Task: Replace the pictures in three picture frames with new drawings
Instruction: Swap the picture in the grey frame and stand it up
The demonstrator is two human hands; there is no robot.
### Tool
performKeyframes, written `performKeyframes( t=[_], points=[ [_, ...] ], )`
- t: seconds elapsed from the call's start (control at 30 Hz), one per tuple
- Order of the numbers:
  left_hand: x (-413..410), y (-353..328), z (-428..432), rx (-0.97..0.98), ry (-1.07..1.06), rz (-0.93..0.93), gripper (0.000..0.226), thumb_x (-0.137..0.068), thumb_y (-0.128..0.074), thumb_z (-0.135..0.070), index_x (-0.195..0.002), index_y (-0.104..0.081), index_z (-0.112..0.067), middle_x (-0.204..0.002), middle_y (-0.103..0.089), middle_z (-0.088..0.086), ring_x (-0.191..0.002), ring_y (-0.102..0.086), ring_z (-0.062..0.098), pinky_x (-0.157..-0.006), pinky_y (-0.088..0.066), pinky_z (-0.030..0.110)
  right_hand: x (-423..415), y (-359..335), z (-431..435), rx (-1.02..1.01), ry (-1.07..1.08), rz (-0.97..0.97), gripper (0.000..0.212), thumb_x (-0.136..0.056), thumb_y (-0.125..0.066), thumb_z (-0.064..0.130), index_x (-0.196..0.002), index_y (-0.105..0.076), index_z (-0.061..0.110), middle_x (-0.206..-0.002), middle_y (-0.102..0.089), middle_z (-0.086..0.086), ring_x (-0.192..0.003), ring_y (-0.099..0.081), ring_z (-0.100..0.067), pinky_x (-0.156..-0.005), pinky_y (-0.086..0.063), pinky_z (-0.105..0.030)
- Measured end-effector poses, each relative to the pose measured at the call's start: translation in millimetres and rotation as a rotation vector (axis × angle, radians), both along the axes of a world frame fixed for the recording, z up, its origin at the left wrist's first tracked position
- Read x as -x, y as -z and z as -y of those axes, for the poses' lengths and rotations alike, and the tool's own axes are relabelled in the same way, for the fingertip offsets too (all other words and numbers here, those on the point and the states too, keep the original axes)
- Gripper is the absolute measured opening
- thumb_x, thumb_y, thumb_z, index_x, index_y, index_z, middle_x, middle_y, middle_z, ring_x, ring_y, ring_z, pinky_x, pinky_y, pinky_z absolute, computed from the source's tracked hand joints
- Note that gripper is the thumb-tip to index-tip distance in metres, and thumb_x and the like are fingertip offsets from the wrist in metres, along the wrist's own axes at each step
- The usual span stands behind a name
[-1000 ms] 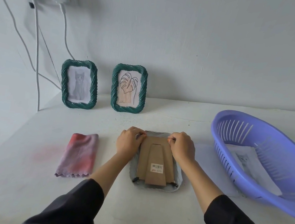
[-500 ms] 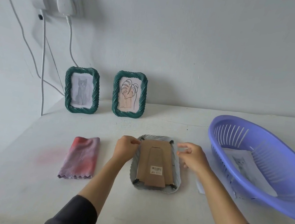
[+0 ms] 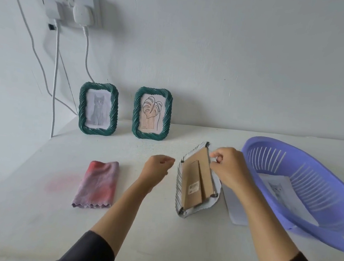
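Pinching the 3 o'clock edge of the white picture frame (image 3: 199, 173), the right hand (image 3: 229, 171) holds it tilted, picture side hidden; the left hand (image 3: 156, 169) hovers, fingers loosely curled, empty.

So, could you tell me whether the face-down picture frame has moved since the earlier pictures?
Yes: the face-down picture frame has shifted right, towards the purple basket, and tilted.

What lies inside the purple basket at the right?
A paper sheet with a grey cat drawing lies on its bottom. The basket's near wall hides part of the sheet.
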State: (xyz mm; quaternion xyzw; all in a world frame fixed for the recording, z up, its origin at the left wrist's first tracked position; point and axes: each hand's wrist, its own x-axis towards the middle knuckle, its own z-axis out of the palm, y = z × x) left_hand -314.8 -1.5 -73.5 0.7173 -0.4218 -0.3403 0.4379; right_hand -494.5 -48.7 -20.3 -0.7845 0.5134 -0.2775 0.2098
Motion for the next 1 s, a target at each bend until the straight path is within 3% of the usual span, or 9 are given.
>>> performKeyframes(
  t=[0.07, 0.17, 0.33, 0.43, 0.57, 0.73, 0.8, 0.9, 1.0],
  points=[
    [12.9, -14.8, -2.1, 0.088, 0.003, -0.114, 0.029, -0.094, -0.050, -0.020, -0.120, -0.060, -0.010, -0.085, -0.059, 0.003, -0.067, -0.052, 0.013, -0.062, -0.042, 0.023, -10.4, -16.7, -10.9, 0.088, -0.031, -0.074, 0.020, -0.082, -0.053, -0.001, -0.096, -0.067, -0.004, -0.091, -0.065, -0.013, -0.084, -0.060, -0.027, -0.070, -0.047, -0.028],
    [32.6, -33.5, -8.2, 0.185, 0.029, -0.294, 0.027, -0.097, -0.044, -0.023, -0.122, -0.053, -0.022, -0.081, -0.057, -0.001, -0.063, -0.054, 0.010, -0.062, -0.045, 0.022, -28.9, -29.4, -23.4, 0.084, -0.123, -0.017, 0.017, -0.082, -0.058, 0.005, -0.096, -0.066, 0.001, -0.089, -0.066, -0.013, -0.082, -0.062, -0.028, -0.074, -0.051, -0.035],
    [26.4, -42.0, -16.1, 0.228, -0.094, -0.405, 0.027, -0.096, -0.044, -0.028, -0.121, -0.051, -0.035, -0.093, -0.065, -0.003, -0.079, -0.062, 0.010, -0.068, -0.049, 0.027, -49.4, -20.5, -23.4, -0.280, -0.325, 0.342, 0.026, -0.091, -0.051, 0.004, -0.115, -0.061, 0.004, -0.093, -0.067, -0.010, -0.070, -0.063, -0.018, -0.078, -0.057, -0.031],
    [8.0, -34.9, -22.5, 0.188, -0.126, -0.287, 0.037, -0.090, -0.054, -0.012, -0.122, -0.053, -0.030, -0.086, -0.063, 0.006, -0.078, -0.059, 0.021, -0.075, -0.050, 0.033, -47.3, 3.7, -17.9, -0.447, -0.256, 0.512, 0.029, -0.092, -0.045, -0.001, -0.117, -0.059, 0.001, -0.096, -0.065, -0.008, -0.071, -0.060, -0.014, -0.072, -0.054, -0.023],
    [-15.6, -13.7, -30.5, 0.092, -0.148, -0.025, 0.047, -0.085, -0.054, -0.004, -0.129, -0.051, -0.019, -0.109, -0.062, 0.011, -0.091, -0.059, 0.024, -0.084, -0.052, 0.038, -35.4, 55.3, -7.1, -0.313, -0.017, 0.292, 0.033, -0.093, -0.046, 0.010, -0.124, -0.057, 0.007, -0.125, -0.061, -0.008, -0.111, -0.058, -0.019, -0.097, -0.042, -0.030],
    [-17.0, 20.6, -35.8, -0.022, -0.122, 0.256, 0.048, -0.090, -0.045, -0.011, -0.137, -0.044, -0.023, -0.086, -0.059, 0.005, -0.070, -0.054, 0.020, -0.061, -0.044, 0.029, -32.8, 99.5, -15.9, -0.249, -0.087, 0.045, 0.048, -0.097, -0.041, 0.023, -0.143, -0.032, 0.014, -0.151, -0.032, -0.001, -0.140, -0.029, -0.016, -0.114, -0.022, -0.029],
    [-13.8, 33.8, -35.2, -0.029, -0.103, 0.356, 0.048, -0.089, -0.043, -0.011, -0.136, -0.046, -0.024, -0.083, -0.060, 0.006, -0.081, -0.052, 0.025, -0.079, -0.044, 0.035, -34.5, 107.3, -18.5, -0.169, -0.106, -0.087, 0.053, -0.097, -0.040, 0.025, -0.146, -0.024, 0.015, -0.155, -0.021, -0.001, -0.143, -0.020, -0.014, -0.118, -0.012, -0.030],
    [-6.4, 54.6, -32.2, -0.036, -0.055, 0.524, 0.046, -0.091, -0.040, -0.008, -0.136, -0.047, -0.017, -0.134, -0.054, 0.006, -0.119, -0.043, 0.031, -0.110, -0.025, 0.033, -34.1, 112.6, -21.1, -0.102, -0.109, -0.192, 0.055, -0.097, -0.036, 0.026, -0.148, -0.017, 0.016, -0.157, -0.012, 0.001, -0.145, -0.012, -0.010, -0.118, -0.002, -0.028],
    [-4.0, 63.6, -31.6, 0.049, -0.087, 0.546, 0.045, -0.089, -0.039, -0.005, -0.131, -0.051, -0.015, -0.135, -0.054, 0.002, -0.116, -0.043, 0.032, -0.109, -0.027, 0.035, -34.1, 113.0, -22.5, -0.073, -0.110, -0.214, 0.055, -0.098, -0.034, 0.025, -0.148, -0.014, 0.015, -0.158, -0.010, 0.001, -0.145, -0.011, -0.009, -0.117, -0.002, -0.027]
  ],
)
